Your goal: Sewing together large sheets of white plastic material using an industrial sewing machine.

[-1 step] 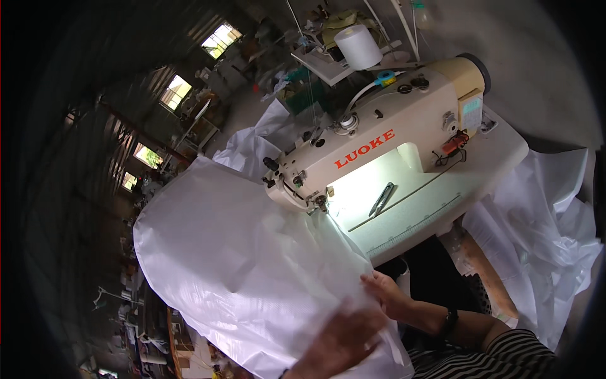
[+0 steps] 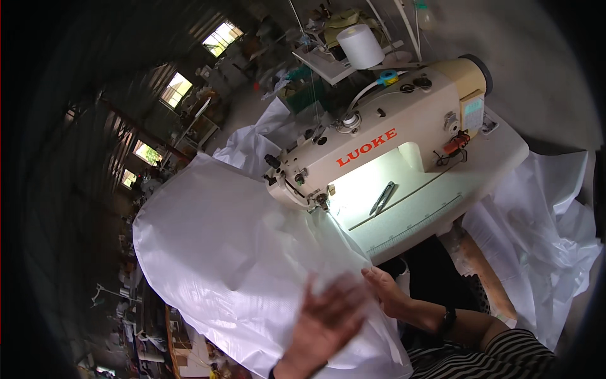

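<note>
A large white plastic sheet point(image 2: 208, 234) lies under the needle end of a white sewing machine point(image 2: 379, 139) and spreads left and toward me. Its right edge runs from the presser foot point(image 2: 321, 202) down to my right hand point(image 2: 388, 294), whose fingers and thumb are closed on it. My left hand point(image 2: 331, 316) is over the near part of the sheet, fingers spread and smeared by motion, gripping nothing; whether it touches the sheet I cannot tell. Thread snips point(image 2: 382, 198) rest on the lit machine bed, under the arm.
A white thread cone point(image 2: 360, 47) stands behind the machine. More white sheeting point(image 2: 536, 234) hangs at the right, beside the machine table. Another bunched white piece point(image 2: 252, 142) lies beyond the machine's left end. Cluttered shelves point(image 2: 151, 341) line the left side.
My left hand has shifted a little left and up over the sheet, its fingers now more spread. My right hand stays at the sheet's edge.
</note>
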The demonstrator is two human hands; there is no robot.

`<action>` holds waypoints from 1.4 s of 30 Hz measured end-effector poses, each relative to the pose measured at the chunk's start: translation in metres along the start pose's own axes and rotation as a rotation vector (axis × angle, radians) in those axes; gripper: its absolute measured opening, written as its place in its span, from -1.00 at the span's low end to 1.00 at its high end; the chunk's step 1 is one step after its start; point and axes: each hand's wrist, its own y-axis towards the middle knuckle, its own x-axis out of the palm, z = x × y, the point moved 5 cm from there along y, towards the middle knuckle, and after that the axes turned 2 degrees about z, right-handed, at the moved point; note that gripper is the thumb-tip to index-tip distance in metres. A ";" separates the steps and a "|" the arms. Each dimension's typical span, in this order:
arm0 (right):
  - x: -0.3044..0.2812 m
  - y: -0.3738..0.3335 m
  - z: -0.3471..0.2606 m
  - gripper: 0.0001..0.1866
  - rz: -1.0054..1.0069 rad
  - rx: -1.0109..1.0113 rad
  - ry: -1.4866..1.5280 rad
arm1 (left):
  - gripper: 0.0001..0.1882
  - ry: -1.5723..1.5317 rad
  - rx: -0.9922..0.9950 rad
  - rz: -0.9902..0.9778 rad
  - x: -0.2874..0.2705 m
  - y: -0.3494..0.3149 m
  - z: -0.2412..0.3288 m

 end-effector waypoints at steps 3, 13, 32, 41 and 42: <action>0.016 -0.004 -0.038 -0.69 -0.045 -0.241 -0.471 | -0.44 0.500 -0.467 0.055 -0.004 -0.006 -0.085; -0.012 -0.059 -0.021 -0.56 -0.055 0.066 -0.846 | -0.74 -0.014 -0.868 -0.316 0.049 -0.119 -0.135; -0.056 -0.055 0.013 -0.61 -0.182 0.070 -0.834 | -0.35 0.096 -0.453 -0.057 0.172 -0.001 -0.116; 0.023 0.001 -0.075 -0.54 0.085 -0.533 -1.623 | -0.39 0.083 -0.410 0.056 0.164 -0.001 -0.107; 0.035 0.014 -0.073 -0.55 0.147 -0.598 -1.888 | -0.39 0.082 -0.406 0.057 0.163 0.000 -0.108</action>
